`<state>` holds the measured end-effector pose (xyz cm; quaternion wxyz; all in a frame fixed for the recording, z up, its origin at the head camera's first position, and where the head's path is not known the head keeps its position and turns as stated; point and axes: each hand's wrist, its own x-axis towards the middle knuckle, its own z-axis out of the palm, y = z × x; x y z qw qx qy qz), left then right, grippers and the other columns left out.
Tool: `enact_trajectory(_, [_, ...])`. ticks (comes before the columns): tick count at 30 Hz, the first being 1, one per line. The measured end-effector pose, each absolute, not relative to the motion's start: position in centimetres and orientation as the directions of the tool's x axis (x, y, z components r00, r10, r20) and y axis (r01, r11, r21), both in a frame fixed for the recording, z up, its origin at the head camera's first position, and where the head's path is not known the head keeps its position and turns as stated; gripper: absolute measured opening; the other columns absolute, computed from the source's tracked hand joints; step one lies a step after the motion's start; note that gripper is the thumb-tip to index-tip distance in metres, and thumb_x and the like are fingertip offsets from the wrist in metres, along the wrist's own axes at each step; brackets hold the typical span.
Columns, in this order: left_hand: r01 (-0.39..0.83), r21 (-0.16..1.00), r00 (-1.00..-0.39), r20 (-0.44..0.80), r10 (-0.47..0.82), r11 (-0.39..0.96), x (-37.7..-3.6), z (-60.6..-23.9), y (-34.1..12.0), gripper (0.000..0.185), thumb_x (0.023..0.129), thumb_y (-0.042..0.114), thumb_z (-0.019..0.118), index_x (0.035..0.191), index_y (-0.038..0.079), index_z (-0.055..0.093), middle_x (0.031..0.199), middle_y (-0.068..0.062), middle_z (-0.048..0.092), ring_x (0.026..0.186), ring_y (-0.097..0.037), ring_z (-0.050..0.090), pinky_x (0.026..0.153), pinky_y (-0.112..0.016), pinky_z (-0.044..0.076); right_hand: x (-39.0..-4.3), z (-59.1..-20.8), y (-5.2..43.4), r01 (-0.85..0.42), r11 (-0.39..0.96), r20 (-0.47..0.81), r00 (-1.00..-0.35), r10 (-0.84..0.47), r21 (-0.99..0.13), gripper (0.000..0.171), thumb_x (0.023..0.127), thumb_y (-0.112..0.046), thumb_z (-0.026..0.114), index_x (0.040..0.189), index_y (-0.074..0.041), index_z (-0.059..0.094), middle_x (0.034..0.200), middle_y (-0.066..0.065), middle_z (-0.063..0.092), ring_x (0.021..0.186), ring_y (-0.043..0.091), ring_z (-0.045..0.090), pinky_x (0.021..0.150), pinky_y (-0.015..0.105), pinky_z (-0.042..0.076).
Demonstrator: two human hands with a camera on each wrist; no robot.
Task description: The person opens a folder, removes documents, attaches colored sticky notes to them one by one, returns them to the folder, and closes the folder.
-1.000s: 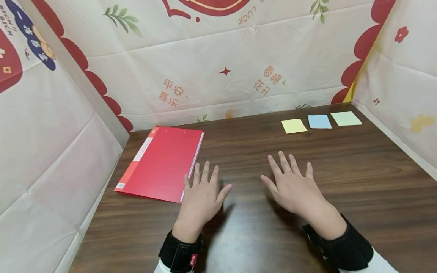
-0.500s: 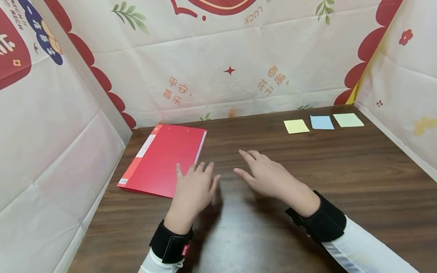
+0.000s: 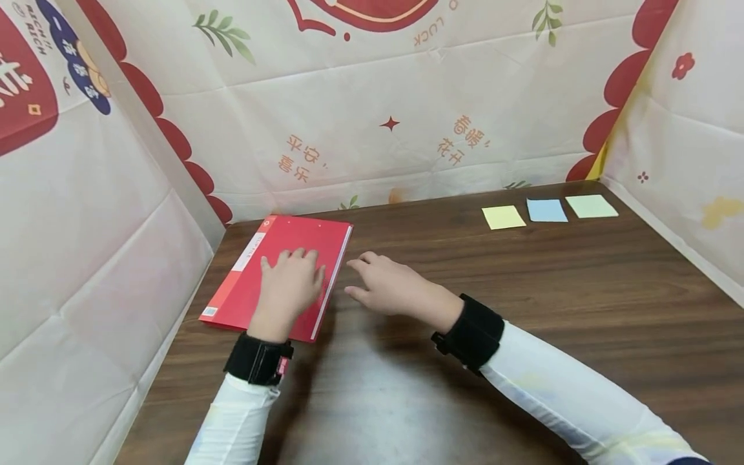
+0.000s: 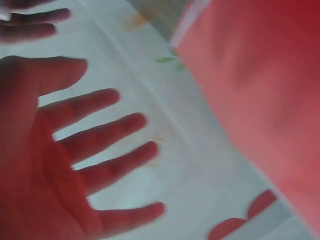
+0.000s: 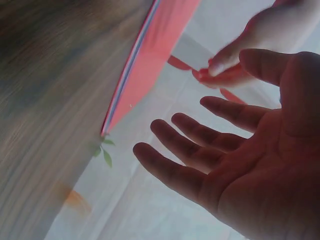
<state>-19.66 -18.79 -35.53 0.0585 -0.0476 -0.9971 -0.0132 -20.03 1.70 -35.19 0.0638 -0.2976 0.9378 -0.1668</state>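
Observation:
A red file folder lies closed on the dark wooden table, its labelled spine to the left and white page edges along the right. Over the folder's cover hovers my left hand, fingers spread; the left wrist view shows a gap between that hand and the red cover. To the right of the folder's page edge is my right hand, fingers loosely extended toward it and apart from it. In the right wrist view this hand holds nothing, and the folder's edge shows beyond the fingers.
Yellow, blue and pale green sticky notes lie in a row at the back right of the table. White printed cloth walls the table at the back and both sides.
Both hands have moved left. The left hand has come over the folder's cover, and the right hand has crossed from the table's right half to near the folder's right edge. The folder has stayed put.

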Motion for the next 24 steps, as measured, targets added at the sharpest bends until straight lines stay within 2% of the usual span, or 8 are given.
enact_trajectory(4, [0.056, 0.047, -0.991, 0.128, 0.050, 0.997, -22.8, -36.2, -21.0, 0.047, 0.104, 0.034, 0.064, 0.143, 0.008, 0.062, 0.143, -0.018, 0.064, 0.133, -0.044, 0.059, 0.110, -0.073, 0.045, -20.8, -35.9, -0.8, -0.553, 0.769, -0.062, -0.798, -0.600, -0.321, 0.060, 0.108, -0.041, 0.060, 0.157, -0.007, 0.050, 0.161, 0.018, 0.049, 0.146, 0.037, 0.053, 0.114, 0.054, 0.052])
enact_trajectory(8, [0.027, 0.075, -0.991, 0.133, 0.017, 0.997, -25.2, -36.3, -22.9, 0.041, 0.105, 0.030, 0.060, 0.137, 0.005, 0.065, 0.136, -0.019, 0.067, 0.123, -0.042, 0.066, 0.099, -0.067, 0.055, -20.9, -36.9, -3.1, -0.572, 0.783, -0.150, -0.776, -0.613, -0.244, 0.062, 0.108, -0.043, 0.059, 0.161, -0.015, 0.047, 0.171, 0.014, 0.038, 0.153, 0.037, 0.045, 0.113, 0.058, 0.052])
enact_trajectory(12, [0.030, 0.091, -0.992, 0.122, 0.019, 0.995, -26.8, -36.4, -24.3, 0.038, 0.103, 0.029, 0.061, 0.133, 0.006, 0.069, 0.128, -0.018, 0.071, 0.115, -0.038, 0.071, 0.094, -0.060, 0.060, -20.5, -37.7, -4.9, -0.599, 0.782, -0.209, -0.753, -0.624, -0.175, 0.063, 0.106, -0.046, 0.059, 0.163, -0.022, 0.045, 0.175, 0.009, 0.031, 0.157, 0.035, 0.039, 0.116, 0.061, 0.048])
enact_trajectory(15, [-0.015, 0.105, -0.999, 0.041, -0.020, 0.994, -27.5, -36.7, -25.1, 0.045, 0.103, 0.031, 0.061, 0.140, 0.006, 0.065, 0.138, -0.022, 0.065, 0.128, -0.045, 0.062, 0.103, -0.068, 0.053, -20.2, -38.3, -6.0, -0.618, 0.772, -0.222, -0.740, -0.635, -0.147, 0.064, 0.106, -0.048, 0.060, 0.163, -0.024, 0.043, 0.176, 0.007, 0.030, 0.159, 0.033, 0.036, 0.120, 0.063, 0.043])
enact_trajectory(18, [-0.116, 0.121, -0.989, -0.110, -0.103, 0.986, -27.9, -37.0, -26.1, 0.062, 0.101, 0.037, 0.064, 0.152, 0.004, 0.053, 0.156, -0.033, 0.046, 0.148, -0.059, 0.037, 0.112, -0.082, 0.038, -19.9, -38.9, -7.0, -0.639, 0.758, -0.223, -0.726, -0.650, -0.132, 0.065, 0.105, -0.048, 0.061, 0.163, -0.026, 0.044, 0.176, 0.005, 0.031, 0.161, 0.029, 0.034, 0.124, 0.063, 0.039])
enact_trajectory(20, [-0.169, 0.123, -0.966, -0.219, -0.140, 0.978, -28.2, -37.1, -26.4, 0.074, 0.101, 0.042, 0.064, 0.159, 0.001, 0.042, 0.163, -0.038, 0.031, 0.152, -0.065, 0.024, 0.114, -0.085, 0.031, -19.7, -39.2, -7.2, -0.652, 0.749, -0.229, -0.717, -0.659, -0.118, 0.063, 0.105, -0.048, 0.060, 0.163, -0.027, 0.045, 0.175, 0.004, 0.034, 0.161, 0.026, 0.035, 0.125, 0.062, 0.038])
enact_trajectory(22, [-0.193, 0.120, -0.941, -0.305, -0.149, 0.974, -28.3, -37.3, -26.7, 0.081, 0.102, 0.046, 0.062, 0.161, -0.002, 0.035, 0.164, -0.041, 0.025, 0.153, -0.065, 0.022, 0.117, -0.083, 0.029, -19.5, -39.5, -7.3, -0.666, 0.740, -0.246, -0.706, -0.665, -0.090, 0.062, 0.106, -0.049, 0.059, 0.163, -0.028, 0.045, 0.174, 0.004, 0.036, 0.161, 0.024, 0.036, 0.125, 0.063, 0.037])
enact_trajectory(24, [-0.189, 0.122, -0.926, -0.352, -0.136, 0.974, -28.4, -37.4, -27.0, 0.084, 0.104, 0.048, 0.059, 0.162, -0.005, 0.031, 0.165, -0.042, 0.024, 0.153, -0.061, 0.026, 0.121, -0.078, 0.029, -19.4, -39.9, -7.4, -0.679, 0.732, -0.258, -0.697, -0.669, -0.062, 0.061, 0.107, -0.049, 0.057, 0.162, -0.028, 0.045, 0.174, 0.004, 0.037, 0.161, 0.023, 0.037, 0.125, 0.064, 0.035])
